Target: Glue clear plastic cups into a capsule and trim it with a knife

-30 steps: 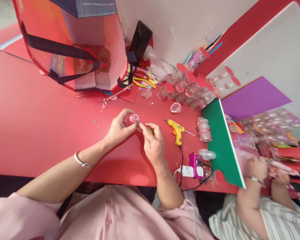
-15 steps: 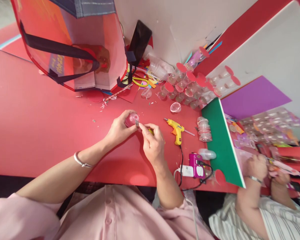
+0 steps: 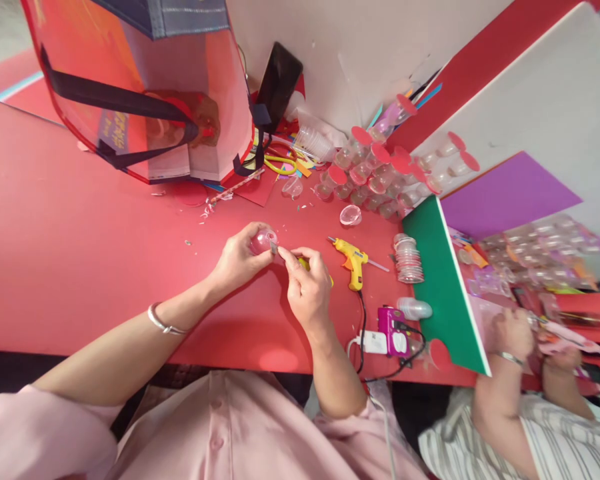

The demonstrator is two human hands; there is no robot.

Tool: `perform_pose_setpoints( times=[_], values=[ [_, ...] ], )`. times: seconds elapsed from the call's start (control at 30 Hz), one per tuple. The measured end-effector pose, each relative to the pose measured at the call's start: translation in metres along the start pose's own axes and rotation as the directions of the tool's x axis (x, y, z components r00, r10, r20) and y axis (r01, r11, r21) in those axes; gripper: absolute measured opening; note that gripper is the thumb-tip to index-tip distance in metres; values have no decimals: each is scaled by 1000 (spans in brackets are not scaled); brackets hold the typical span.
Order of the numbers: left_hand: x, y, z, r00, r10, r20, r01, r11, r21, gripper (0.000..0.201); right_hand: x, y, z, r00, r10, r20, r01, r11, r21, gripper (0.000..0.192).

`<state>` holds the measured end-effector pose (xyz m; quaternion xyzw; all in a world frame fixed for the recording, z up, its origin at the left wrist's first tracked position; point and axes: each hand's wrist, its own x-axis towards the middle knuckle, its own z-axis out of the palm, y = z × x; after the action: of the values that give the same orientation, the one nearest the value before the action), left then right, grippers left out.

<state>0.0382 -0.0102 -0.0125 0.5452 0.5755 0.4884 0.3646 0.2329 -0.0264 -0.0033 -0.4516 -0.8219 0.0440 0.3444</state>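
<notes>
Left hand [image 3: 240, 259] closed around small clear plastic cup with pink inside [image 3: 264, 241], table centre. Right hand [image 3: 307, 288] pinches yellow-handled blade [image 3: 300, 261] at its rim: trimming apparently mid-way (finished red-lidded cups [image 3: 380, 173] at 1 o'clock).

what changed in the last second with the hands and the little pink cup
Almost nothing. The left hand keeps holding the pink cup, and the right hand keeps its small yellow-handled tool at the cup's rim. The glue gun stayed put.
</notes>
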Motion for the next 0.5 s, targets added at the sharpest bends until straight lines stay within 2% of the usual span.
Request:
perform_pose_setpoints(
  times=[0.23, 0.37, 0.43, 0.5],
  values=[
    [-1, 1, 0, 1000, -19, -11, 19, 1000, 22, 33, -1, -4, 1, 1000, 8, -1, -8, 999, -45, 51],
    [-3, -1, 0, 999, -25, -32, 26, 999, 29, 31, -1, 5, 2, 1000, -6, -12, 5, 991, -133, 54],
    [-3, -1, -1, 998, -33, -48, 35, 998, 42, 32, 1, 12, -1, 998, 43, -55, -52, 984, -171, 55],
    [-3, -3, -1, 998, -41, -51, 43, 998, 55, 33, 4, 14, -4, 987, 92, -128, -109, 986, -127, 53]
  ],
)
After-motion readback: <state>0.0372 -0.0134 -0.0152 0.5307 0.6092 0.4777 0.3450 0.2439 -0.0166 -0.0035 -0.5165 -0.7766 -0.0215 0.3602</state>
